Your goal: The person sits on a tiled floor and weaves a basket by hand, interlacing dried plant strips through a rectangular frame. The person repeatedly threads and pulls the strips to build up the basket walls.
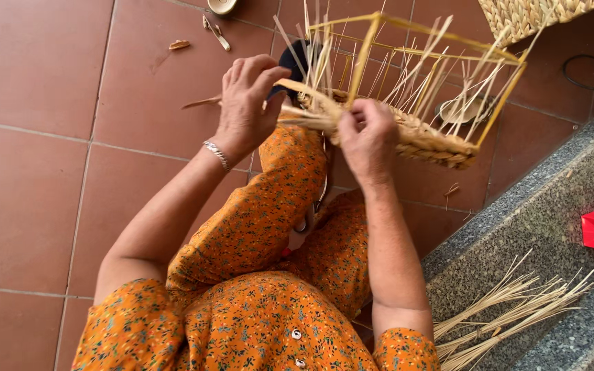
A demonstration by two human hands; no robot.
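Seen from above: left hand (245, 103) raised, fingers curled around a straw strand (297, 88); right hand (367, 137) pinched on the woven rim of a half-made basket (421, 134), held over orange-clad knees above the tiled floor (42, 172).

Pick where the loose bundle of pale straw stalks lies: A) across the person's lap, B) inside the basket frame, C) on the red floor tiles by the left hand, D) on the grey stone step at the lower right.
D: the loose straw stalks lie fanned out on the grey stone step, apart from both hands.
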